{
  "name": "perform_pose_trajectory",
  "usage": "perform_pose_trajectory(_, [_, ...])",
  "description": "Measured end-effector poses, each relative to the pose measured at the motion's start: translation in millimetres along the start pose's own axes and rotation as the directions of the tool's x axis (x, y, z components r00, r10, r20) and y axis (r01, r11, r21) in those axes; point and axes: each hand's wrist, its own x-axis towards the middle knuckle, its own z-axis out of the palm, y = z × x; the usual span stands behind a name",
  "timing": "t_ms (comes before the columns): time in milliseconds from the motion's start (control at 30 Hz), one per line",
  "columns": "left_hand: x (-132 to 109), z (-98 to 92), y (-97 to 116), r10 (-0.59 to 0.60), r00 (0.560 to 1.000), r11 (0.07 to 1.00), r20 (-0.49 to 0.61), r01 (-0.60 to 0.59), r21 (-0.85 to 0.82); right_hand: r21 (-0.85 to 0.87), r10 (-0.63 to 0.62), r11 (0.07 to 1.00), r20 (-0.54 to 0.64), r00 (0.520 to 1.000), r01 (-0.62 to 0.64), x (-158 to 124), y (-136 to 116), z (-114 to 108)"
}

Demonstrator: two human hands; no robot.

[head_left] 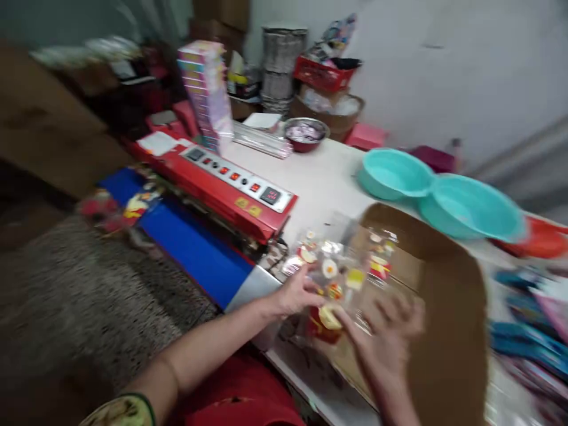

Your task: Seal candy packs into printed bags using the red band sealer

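Note:
My left hand point(295, 294) has its fingers closed on the near left edge of a clear plastic bag point(329, 269) filled with small toy food pieces, among them a fried egg and a yellow slice. My right hand point(390, 337) is spread and blurred by motion, its thumb reaching to a pale yellow round piece point(329, 318) beside a red and yellow fries box point(323, 329). Under both hands lies an open brown cardboard box point(448, 319). Another clear bag with a red and yellow piece point(380, 266) rests inside it.
Left of my hands stands a red sealing machine point(231, 198) with a blue conveyor belt point(190, 242), on which a filled bag point(138, 204) lies. Two turquoise basins point(474, 207) and a metal bowl point(306, 131) sit farther back. Blue packages point(528, 337) lie at right.

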Motion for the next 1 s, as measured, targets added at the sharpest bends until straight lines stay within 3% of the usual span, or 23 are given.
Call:
perform_pose_trajectory(33, [-9.1, -8.3, 1.1, -0.017, 1.0, 1.0, 0.014, 0.017, 0.013, 0.099, -0.002, 0.995, 0.013, 1.0, 0.0, 13.4, -4.1, -2.0])
perform_pose_trajectory(100, [-30.3, -23.7, 3.1, -0.044, 0.998, 0.998, 0.033, 0.043, 0.034, 0.246, 0.014, 0.967, 0.219, 0.976, -0.069, 42.7, -12.5, -2.8])
perform_pose_trajectory(133, [-41.5, -30.5, 3.8, -0.049, 0.998, 0.998, 0.035, 0.047, 0.044, 0.252, 0.015, 0.961, 0.366, 0.931, -0.115, 55.0, -16.7, -1.3])
perform_pose_trajectory(200, [-62.9, -42.5, 4.1, -0.051, 0.998, 0.998, 0.025, 0.05, 0.048, 0.184, 0.012, 0.97, 0.614, 0.789, -0.158, 69.3, -24.0, 5.3])
perform_pose_trajectory(267, [-81.4, -53.2, 3.4, -0.047, 0.999, 0.998, -0.01, 0.048, 0.045, 0.115, 0.02, 0.981, 0.741, 0.672, -0.157, 68.9, -29.1, 16.5])
perform_pose_trajectory(300, [-89.0, -58.2, 3.1, -0.047, 0.998, 0.998, -0.03, 0.048, 0.044, 0.102, 0.03, 0.981, 0.764, 0.644, -0.167, 64.5, -30.8, 23.6])
perform_pose_trajectory(333, [-95.3, -62.7, 3.4, -0.042, 0.998, 0.998, -0.052, 0.044, 0.037, 0.102, 0.044, 0.976, 0.767, 0.64, -0.19, 58.4, -31.9, 31.4])
perform_pose_trajectory(467, [-104.6, -74.6, 15.7, 0.02, 0.987, 0.998, -0.162, -0.029, -0.05, 0.17, 0.088, 0.942, 0.704, 0.705, -0.288, 32.6, -34.9, 64.9])
perform_pose_trajectory(600, [-91.2, -76.3, 39.7, 0.02, 0.935, 0.994, -0.353, -0.056, -0.092, 0.222, 0.063, 0.919, 0.735, 0.676, -0.327, 19.9, -38.9, 86.5])
perform_pose_trajectory(700, [-79.2, -76.1, 48.5, 0.005, 0.892, 0.997, -0.452, -0.041, -0.069, 0.247, 0.07, 0.904, 0.718, 0.692, -0.348, 16.4, -38.7, 91.9])
perform_pose_trajectory(1000, [-46.8, -80.1, 28.6, 0.079, 0.788, 0.996, -0.611, -0.083, 0.022, 0.326, 0.191, 0.821, 0.617, 0.763, -0.469, 2.3, -20.5, 103.9])
